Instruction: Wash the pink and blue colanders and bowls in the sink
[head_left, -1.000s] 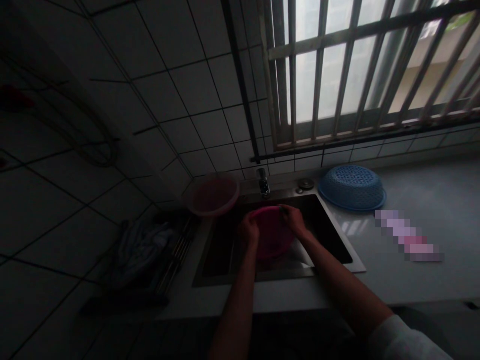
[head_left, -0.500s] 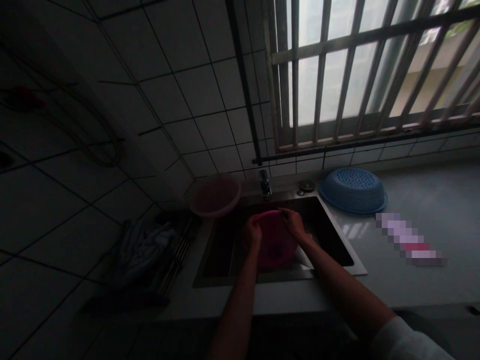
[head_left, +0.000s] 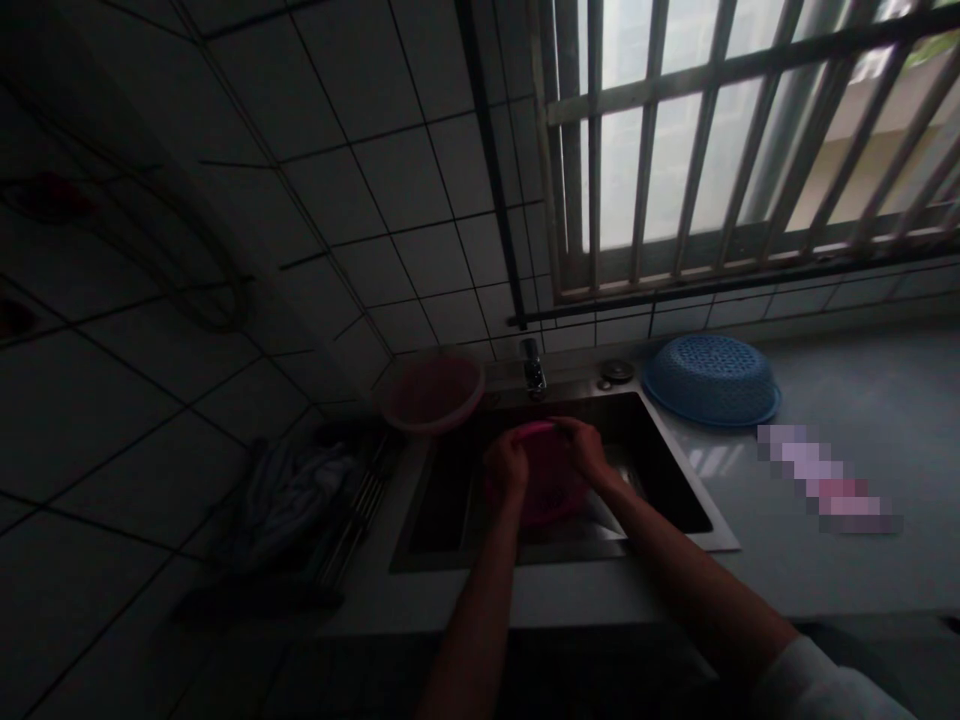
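Note:
A pink plastic bowl (head_left: 546, 490) is held tilted inside the dark steel sink (head_left: 667, 480). My left hand (head_left: 507, 467) grips its left rim with the fingers curled. My right hand (head_left: 583, 447) is closed over the bowl's upper right rim. The faucet (head_left: 533, 366) stands just behind the bowl at the sink's back edge. The room is dim, so the fingers' details are hard to see.
A red-pink basin (head_left: 435, 390) sits at the sink's back left corner. A blue perforated basket (head_left: 711, 379) lies upside down on the white counter (head_left: 862, 420) to the right. A cloth (head_left: 289, 495) lies on a rack to the left. The barred window (head_left: 735, 140) is behind.
My two hands have drawn closer together on the bowl, the right one sliding a little left along the rim. The bowl has tipped slightly lower in the sink.

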